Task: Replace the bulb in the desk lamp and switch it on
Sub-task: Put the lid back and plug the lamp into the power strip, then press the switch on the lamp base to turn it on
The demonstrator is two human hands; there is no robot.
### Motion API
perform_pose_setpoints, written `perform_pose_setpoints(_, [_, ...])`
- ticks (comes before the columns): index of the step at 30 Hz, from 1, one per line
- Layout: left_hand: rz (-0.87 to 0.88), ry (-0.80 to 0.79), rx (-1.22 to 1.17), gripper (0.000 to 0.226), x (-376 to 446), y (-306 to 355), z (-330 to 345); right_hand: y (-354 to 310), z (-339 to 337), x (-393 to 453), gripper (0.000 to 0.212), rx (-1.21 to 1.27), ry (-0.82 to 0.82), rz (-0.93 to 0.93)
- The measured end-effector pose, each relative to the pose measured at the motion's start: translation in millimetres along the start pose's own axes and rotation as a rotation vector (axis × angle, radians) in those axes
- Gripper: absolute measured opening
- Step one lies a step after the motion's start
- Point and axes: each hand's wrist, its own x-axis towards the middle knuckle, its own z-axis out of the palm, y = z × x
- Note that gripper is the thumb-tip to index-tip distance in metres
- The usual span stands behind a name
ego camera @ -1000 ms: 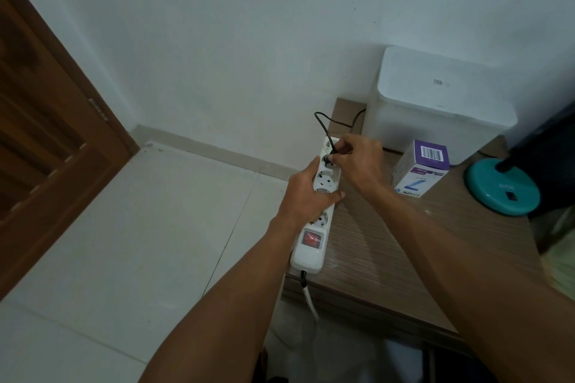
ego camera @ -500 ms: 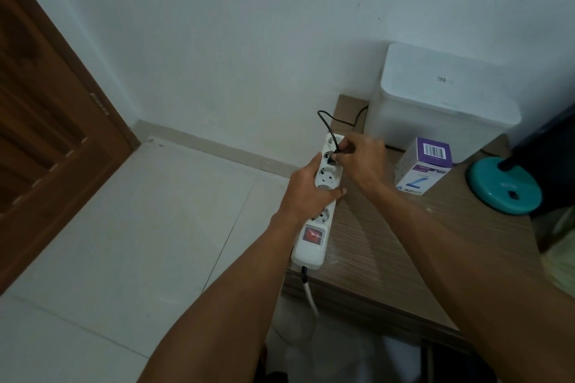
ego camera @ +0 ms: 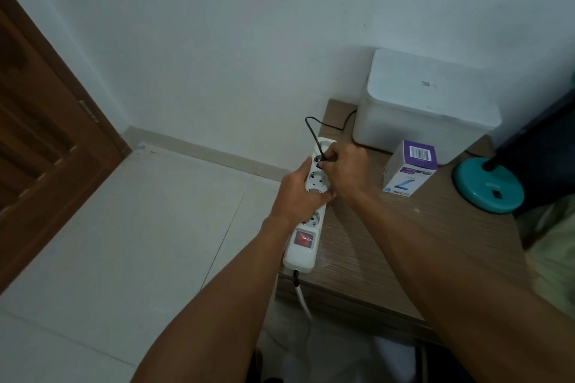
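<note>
A white power strip [ego camera: 301, 250] with a red rocker switch [ego camera: 303, 239] lies along the left edge of the wooden table [ego camera: 389, 246]. My left hand [ego camera: 295, 193] grips the strip around its middle. My right hand [ego camera: 343, 169] pinches a black plug [ego camera: 320, 160] at a socket near the strip's far end; its thin black cord [ego camera: 311, 124] loops up and back behind the white box. The desk lamp's teal round base [ego camera: 487, 188] stands at the right, its black stem leaving the frame. A purple and white bulb carton [ego camera: 409, 169] stands between hands and lamp.
A white lidded box [ego camera: 426, 106] stands against the wall at the table's back. The strip's white cable [ego camera: 303, 298] hangs off the table's front edge. A brown wooden door [ego camera: 40, 134] is at the left, with pale floor tiles [ego camera: 124, 242] beside the table.
Both hands stay on the strip and plug with hardly any shift; the right hand's fingers press a little closer onto the plug at the socket.
</note>
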Motion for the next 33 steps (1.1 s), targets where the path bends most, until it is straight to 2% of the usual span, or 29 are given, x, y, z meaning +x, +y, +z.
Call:
perform_pose_setpoints(2, [-0.014, -0.006, 0.046, 0.065, 0, 2, -1, -2, -6, -1, 0.006, 0.028, -0.032, 0.016])
perform_pose_setpoints(6, [-0.016, 0.021, 0.310, 0.061, -3, 10, 1, 3, -28, -40, 0.024, 0.093, -0.086, 0.025])
perform_pose_setpoints(11, [0.172, 0.054, 0.759, 0.071, -22, 33, 21, 56, -57, -110, 0.037, -0.062, -0.058, 0.061])
perform_pose_setpoints(13, [0.279, 0.046, 0.756, 0.073, -39, 43, 39, 81, -73, -132, 0.036, -0.094, -0.045, 0.080])
perform_pose_setpoints(16, [0.365, -0.088, 0.698, 0.069, -64, 54, 75, 116, -100, -158, 0.036, -0.136, 0.033, 0.116])
perform_pose_setpoints(20, [0.423, -0.267, 0.660, 0.064, -74, 75, 130, 159, -142, -168, 0.038, -0.162, 0.164, 0.211])
perform_pose_setpoints(24, [0.394, -0.354, 0.653, 0.071, -59, 102, 181, 198, -182, -155, 0.048, -0.199, 0.243, 0.218])
perform_pose_setpoints(28, [0.413, -0.399, 0.714, 0.077, -23, 111, 222, 232, -194, -129, 0.061, -0.234, 0.218, 0.211])
perform_pose_setpoints(33, [0.407, -0.444, 0.698, 0.069, 23, 109, 255, 261, -184, -97, 0.060, -0.220, 0.156, 0.154])
